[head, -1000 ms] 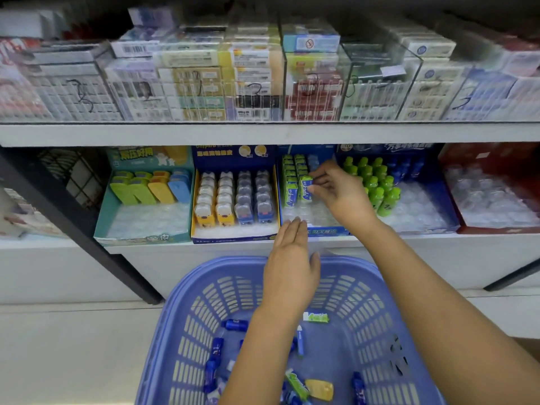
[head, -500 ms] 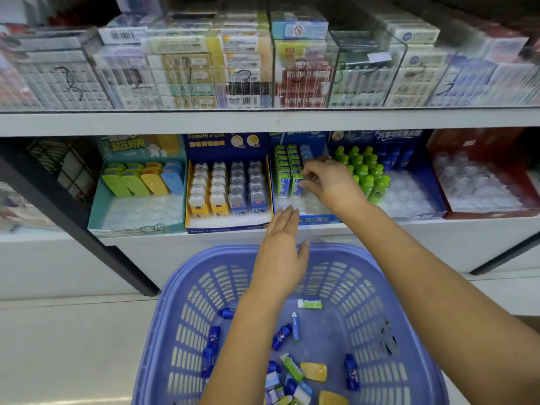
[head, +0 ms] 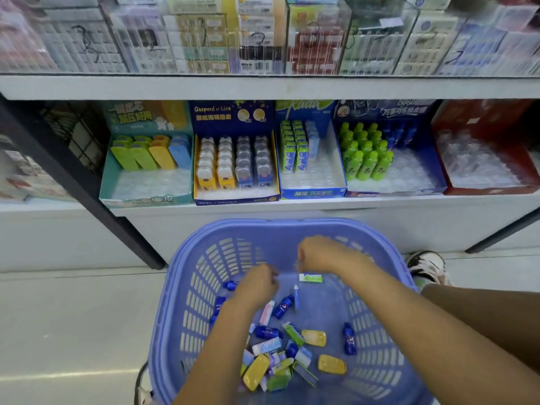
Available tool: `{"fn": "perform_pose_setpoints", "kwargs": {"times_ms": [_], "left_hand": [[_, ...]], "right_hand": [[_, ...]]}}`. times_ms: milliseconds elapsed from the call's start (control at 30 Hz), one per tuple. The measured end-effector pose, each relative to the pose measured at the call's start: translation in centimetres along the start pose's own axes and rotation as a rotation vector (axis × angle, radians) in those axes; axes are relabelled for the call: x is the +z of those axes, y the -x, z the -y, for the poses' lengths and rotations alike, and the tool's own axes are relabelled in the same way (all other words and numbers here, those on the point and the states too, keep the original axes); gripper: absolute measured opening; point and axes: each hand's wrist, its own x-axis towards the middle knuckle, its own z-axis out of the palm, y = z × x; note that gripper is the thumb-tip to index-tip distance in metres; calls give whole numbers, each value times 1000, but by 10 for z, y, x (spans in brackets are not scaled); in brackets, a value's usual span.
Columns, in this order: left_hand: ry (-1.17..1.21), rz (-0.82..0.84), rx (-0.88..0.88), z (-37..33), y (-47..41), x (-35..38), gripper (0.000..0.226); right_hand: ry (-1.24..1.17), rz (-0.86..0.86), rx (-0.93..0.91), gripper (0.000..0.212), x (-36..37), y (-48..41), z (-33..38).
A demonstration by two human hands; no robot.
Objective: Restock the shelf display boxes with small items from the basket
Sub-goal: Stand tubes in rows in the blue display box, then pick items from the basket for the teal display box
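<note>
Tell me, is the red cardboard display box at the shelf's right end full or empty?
Empty: the red cardboard display box shows only its bare clear plastic tray, no items.

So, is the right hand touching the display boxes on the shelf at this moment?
No, the right hand is down over the blue basket, well below the display boxes.

Bare, sleeveless forearms; brown trousers on the right leg, and a white sneaker with black markings.
</note>
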Motion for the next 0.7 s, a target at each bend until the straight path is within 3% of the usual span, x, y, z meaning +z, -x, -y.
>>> {"fn": "perform_pose_setpoints", "kwargs": {"times_ms": [67,133,233,367,533,600,700], "left_hand": [[-86,186,-83,22,-2,21,38],[-152,262,-114,36,-9,32,43],[-147,247,-92,47,-24,36,54],[-142,146,-95,67,-44,41,51],[-341,117,-67,74,-53,67,43],[-402,79,-69,74,-57,73,35],[-492,91,-87,70,-60,79,33]], "right_hand": [[-7,117,58,32,47,-14,-13],[-50,133,106,43,84,-24,-28],[-166,89,151,57,123,-30,-46],[-254,-15,237,67,155,-43,-53],[-199,-56,257,60,173,-57,-43],[-197,-81,279,47,172,-60,-41],[-160,13,218,24,166,-64,-42]]}}
